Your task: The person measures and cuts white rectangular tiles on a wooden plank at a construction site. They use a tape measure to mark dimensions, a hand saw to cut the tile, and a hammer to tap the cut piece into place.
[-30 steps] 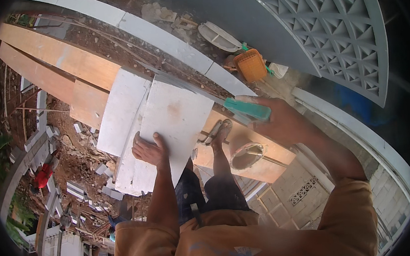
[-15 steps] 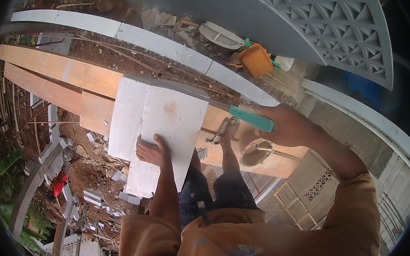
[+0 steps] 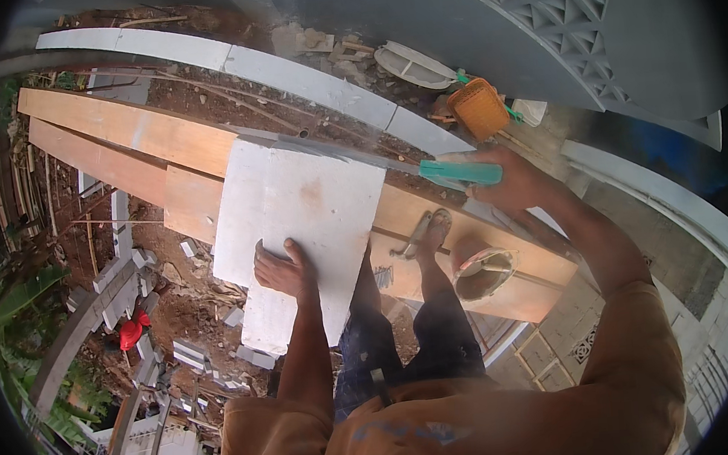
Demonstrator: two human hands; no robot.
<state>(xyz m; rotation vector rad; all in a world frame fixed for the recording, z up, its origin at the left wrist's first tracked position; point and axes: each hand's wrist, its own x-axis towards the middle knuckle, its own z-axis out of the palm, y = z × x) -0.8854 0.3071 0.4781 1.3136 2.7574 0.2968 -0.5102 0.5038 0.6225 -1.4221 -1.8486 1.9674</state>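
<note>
A white lightweight building block [image 3: 328, 205] lies across wooden planks in front of me, its top face smudged brown. Against its left side is a second white block [image 3: 237, 186]. My left hand [image 3: 284, 268] rests on top near the seam, fingers apart, gripping nothing. To the right, my right hand [image 3: 510, 183] is closed around the teal handle of a handsaw [image 3: 460, 171]. The saw's grey blade runs leftward along the far edge of the blocks; how deep it sits there I cannot tell.
My sandalled foot [image 3: 432, 229] stands on the right-hand planks [image 3: 515, 301], beside a bucket [image 3: 483, 276]. An orange basket [image 3: 479, 109] and a white tub [image 3: 414, 65] lie beyond a low white block wall [image 3: 310, 82]. Rubble covers the lower ground at left, near a person in red [image 3: 134, 329].
My right hand has swung the saw slightly, bringing its handle more level, with the blade now visible along the far edge. The whole view has shifted somewhat; my left hand stays on the block.
</note>
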